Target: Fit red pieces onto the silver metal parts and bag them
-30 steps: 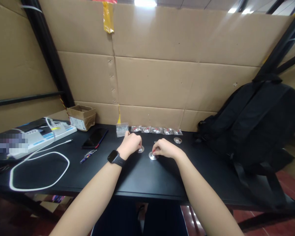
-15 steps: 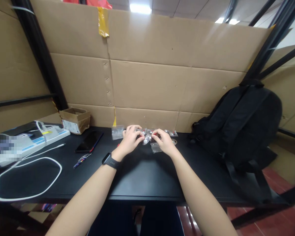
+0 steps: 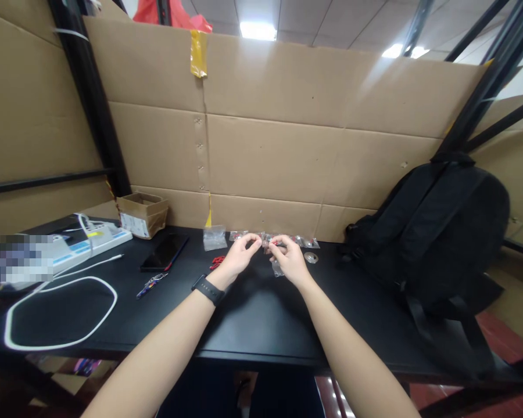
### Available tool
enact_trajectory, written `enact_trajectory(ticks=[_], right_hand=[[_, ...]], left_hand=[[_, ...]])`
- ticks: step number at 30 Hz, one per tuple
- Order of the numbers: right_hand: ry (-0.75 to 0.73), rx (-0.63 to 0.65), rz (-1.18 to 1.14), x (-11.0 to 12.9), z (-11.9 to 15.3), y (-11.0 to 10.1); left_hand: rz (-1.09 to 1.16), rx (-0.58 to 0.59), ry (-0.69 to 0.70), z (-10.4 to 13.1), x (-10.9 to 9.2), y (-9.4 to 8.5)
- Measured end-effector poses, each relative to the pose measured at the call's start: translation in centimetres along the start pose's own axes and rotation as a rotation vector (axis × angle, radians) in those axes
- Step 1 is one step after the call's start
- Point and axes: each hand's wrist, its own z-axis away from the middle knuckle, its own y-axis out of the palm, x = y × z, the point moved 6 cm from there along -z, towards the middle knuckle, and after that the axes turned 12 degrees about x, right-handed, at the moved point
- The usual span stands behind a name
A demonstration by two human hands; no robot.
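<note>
My left hand (image 3: 240, 253), with a black watch at its wrist, is closed in a pinch; what sits between its fingertips is too small to make out. Close beside it, my right hand (image 3: 289, 257) pinches a small shiny disc (image 3: 266, 246) seen nearly edge-on, with a bit of red by the fingers. A clear plastic bag (image 3: 277, 269) lies partly hidden under the right hand. Red pieces (image 3: 218, 262) rest left of my left hand. A flat round metal disc (image 3: 311, 257) lies right of my right hand.
Along the cardboard back wall (image 3: 261, 157) lie a clear bag (image 3: 214, 238) and small packets (image 3: 305, 241). To the left are a phone (image 3: 164, 252), keys (image 3: 151, 284), a small carton (image 3: 143, 215), a power strip (image 3: 87, 247) and a white cable (image 3: 61, 347). A black backpack (image 3: 444, 232) stands right.
My hands have drawn slightly apart from the shiny discs held between them, and the left hand has come away from the disc. The red pieces and flat metal disc show more fully. The view has shifted.
</note>
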Motion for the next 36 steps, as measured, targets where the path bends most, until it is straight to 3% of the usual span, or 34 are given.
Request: enact_trajectory(ticks=[11, 24, 27, 30, 32, 36], right_hand=[[0.062, 0.042, -0.245, -0.6, 0.3, 0.2], [0.111, 0.086, -0.344, -0.6, 0.3, 0.9], [0.097, 0.114, -0.300, -0.4, 0.4, 0.6], [0.065, 0.079, -0.169, 0.1, 0.2, -1.0], [0.034, -0.001, 0.010, 0.7, 0.2, -3.1], [0.019, -0.130, 0.425, 1.7, 0.7, -7.1]], left_hand=[[0.109, 0.030, -0.011, 0.0, 1.4, 1.1], [0.247, -0.045, -0.088, 0.3, 2.0, 0.9], [0.203, -0.060, -0.084, 0.4, 2.0, 0.9], [-0.047, -0.171, -0.071, 0.9, 1.5, 0.5], [-0.295, -0.070, -0.038, 1.0, 0.8, 1.4], [-0.594, 0.394, 0.070, 1.7, 0.6, 5.4]])
